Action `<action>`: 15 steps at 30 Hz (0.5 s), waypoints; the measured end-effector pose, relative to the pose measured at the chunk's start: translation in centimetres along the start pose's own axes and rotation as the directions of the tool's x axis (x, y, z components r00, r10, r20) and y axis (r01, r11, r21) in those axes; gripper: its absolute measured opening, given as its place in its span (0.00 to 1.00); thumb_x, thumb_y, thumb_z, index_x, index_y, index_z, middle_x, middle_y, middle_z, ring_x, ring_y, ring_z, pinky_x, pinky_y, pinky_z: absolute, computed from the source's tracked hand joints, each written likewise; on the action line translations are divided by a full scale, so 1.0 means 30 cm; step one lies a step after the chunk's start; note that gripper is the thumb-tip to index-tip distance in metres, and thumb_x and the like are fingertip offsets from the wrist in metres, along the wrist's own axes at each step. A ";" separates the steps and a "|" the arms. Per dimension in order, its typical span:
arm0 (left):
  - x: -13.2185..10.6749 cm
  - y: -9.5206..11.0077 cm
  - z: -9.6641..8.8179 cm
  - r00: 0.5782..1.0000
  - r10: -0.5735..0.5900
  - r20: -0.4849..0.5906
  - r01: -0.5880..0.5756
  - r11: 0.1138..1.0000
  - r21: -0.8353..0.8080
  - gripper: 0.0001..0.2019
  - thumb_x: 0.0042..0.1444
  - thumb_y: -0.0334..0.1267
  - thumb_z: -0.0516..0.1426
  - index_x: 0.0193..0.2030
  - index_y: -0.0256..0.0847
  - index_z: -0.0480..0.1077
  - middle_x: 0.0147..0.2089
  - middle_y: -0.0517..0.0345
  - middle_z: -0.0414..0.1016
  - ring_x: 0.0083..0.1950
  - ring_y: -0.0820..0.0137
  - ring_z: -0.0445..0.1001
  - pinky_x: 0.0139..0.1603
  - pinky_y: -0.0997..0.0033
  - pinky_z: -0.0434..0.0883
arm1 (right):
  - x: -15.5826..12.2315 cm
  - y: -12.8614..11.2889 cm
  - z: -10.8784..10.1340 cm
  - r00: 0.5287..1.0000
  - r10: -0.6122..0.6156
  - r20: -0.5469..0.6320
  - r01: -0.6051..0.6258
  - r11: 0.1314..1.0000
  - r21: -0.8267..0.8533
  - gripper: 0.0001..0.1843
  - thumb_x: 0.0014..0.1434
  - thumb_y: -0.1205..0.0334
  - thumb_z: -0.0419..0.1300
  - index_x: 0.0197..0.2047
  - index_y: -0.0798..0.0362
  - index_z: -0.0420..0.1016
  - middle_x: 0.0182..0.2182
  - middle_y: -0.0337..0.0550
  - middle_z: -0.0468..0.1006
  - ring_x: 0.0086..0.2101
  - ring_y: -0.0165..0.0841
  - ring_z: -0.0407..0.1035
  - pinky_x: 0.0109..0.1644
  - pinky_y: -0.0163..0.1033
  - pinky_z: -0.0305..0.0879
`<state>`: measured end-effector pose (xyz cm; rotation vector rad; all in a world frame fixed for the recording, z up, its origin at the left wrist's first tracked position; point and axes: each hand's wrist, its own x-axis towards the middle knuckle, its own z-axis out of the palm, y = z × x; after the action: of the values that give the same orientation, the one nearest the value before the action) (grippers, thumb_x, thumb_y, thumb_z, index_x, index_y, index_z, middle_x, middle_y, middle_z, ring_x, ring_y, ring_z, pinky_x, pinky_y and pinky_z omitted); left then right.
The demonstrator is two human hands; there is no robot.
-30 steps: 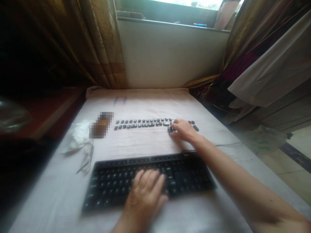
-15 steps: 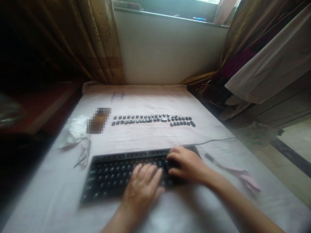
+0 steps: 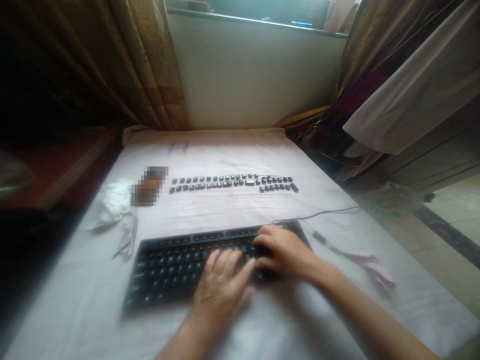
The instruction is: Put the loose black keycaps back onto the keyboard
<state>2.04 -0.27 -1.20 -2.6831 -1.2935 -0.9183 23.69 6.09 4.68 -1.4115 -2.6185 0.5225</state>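
both on keyboard (image 3: 168, 270): left hand (image 3: 220, 282), curled right hand (image 3: 284, 251)

A pale wall (image 3: 255, 75) rises beyond the far edge of the cloth-covered desk (image 3: 225, 145), with daylight at the window (image 3: 255, 9) above. A gold curtain (image 3: 153, 60) hangs past the far left corner; tiled floor (image 3: 457, 200) shows beyond the right edge.

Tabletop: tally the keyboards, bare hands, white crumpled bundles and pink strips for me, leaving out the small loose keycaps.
Keyboards: 1, the black keyboard
Bare hands: 2, the left hand and the right hand
White crumpled bundles: 1
Pink strips: 1
Total: 5
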 end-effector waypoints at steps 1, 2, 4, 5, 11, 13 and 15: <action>0.000 0.000 0.000 1.000 -0.003 0.006 0.003 1.000 -0.002 0.20 0.65 0.50 0.53 0.60 0.49 0.70 0.57 0.52 0.72 0.60 0.62 0.66 0.69 0.57 0.50 | -0.001 0.002 0.003 1.000 0.006 0.000 -0.006 1.000 0.001 0.16 0.54 0.58 0.68 0.46 0.54 0.79 0.41 0.48 0.77 0.41 0.38 0.71 0.45 0.41 0.68; 0.000 0.000 0.000 1.000 -0.005 0.011 0.005 1.000 -0.004 0.20 0.65 0.50 0.54 0.60 0.49 0.70 0.57 0.53 0.72 0.60 0.62 0.66 0.69 0.57 0.50 | -0.003 0.005 0.005 1.000 0.011 0.001 -0.011 1.000 0.000 0.15 0.55 0.59 0.67 0.46 0.54 0.79 0.41 0.48 0.77 0.41 0.38 0.71 0.45 0.41 0.68; 0.001 0.001 0.001 1.000 -0.006 0.023 0.006 1.000 -0.005 0.20 0.65 0.50 0.54 0.61 0.49 0.70 0.57 0.52 0.71 0.60 0.62 0.66 0.69 0.57 0.50 | -0.004 0.006 0.008 1.000 0.011 0.002 -0.011 1.000 -0.015 0.13 0.56 0.60 0.66 0.45 0.52 0.80 0.41 0.47 0.78 0.41 0.38 0.71 0.44 0.41 0.68; 0.002 0.001 0.001 1.000 -0.005 0.027 0.005 1.000 -0.005 0.20 0.65 0.50 0.54 0.61 0.49 0.70 0.57 0.52 0.71 0.60 0.62 0.66 0.69 0.57 0.50 | -0.005 0.005 0.008 1.000 0.006 0.003 -0.006 1.000 -0.029 0.12 0.56 0.60 0.65 0.45 0.52 0.80 0.41 0.47 0.78 0.41 0.39 0.71 0.44 0.40 0.68; 0.001 0.000 0.005 1.000 -0.002 0.022 0.002 1.000 0.001 0.20 0.65 0.51 0.54 0.60 0.48 0.70 0.57 0.51 0.71 0.61 0.61 0.66 0.69 0.56 0.51 | 0.002 -0.018 -0.007 0.999 -0.026 0.039 0.031 0.991 -0.129 0.12 0.56 0.60 0.65 0.44 0.53 0.80 0.41 0.49 0.77 0.41 0.40 0.71 0.44 0.41 0.68; -0.001 0.000 0.004 1.000 -0.001 0.017 0.001 1.000 0.002 0.20 0.65 0.51 0.54 0.60 0.47 0.70 0.57 0.51 0.71 0.60 0.61 0.66 0.69 0.56 0.51 | 0.004 -0.023 -0.008 0.998 -0.033 0.054 0.041 0.989 -0.144 0.13 0.57 0.58 0.65 0.45 0.53 0.80 0.41 0.49 0.77 0.41 0.40 0.71 0.44 0.41 0.68; 0.000 0.001 0.001 1.000 0.001 0.019 -0.001 1.000 0.004 0.20 0.65 0.51 0.54 0.60 0.47 0.70 0.57 0.52 0.72 0.60 0.61 0.66 0.69 0.56 0.51 | 0.004 -0.025 -0.006 0.997 -0.039 0.062 0.049 0.986 -0.162 0.13 0.57 0.58 0.65 0.45 0.53 0.80 0.42 0.49 0.77 0.41 0.40 0.71 0.44 0.41 0.68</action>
<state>2.06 -0.29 -1.22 -2.6957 -1.2955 -0.8915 23.09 5.85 5.12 -1.3982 -2.7889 0.3559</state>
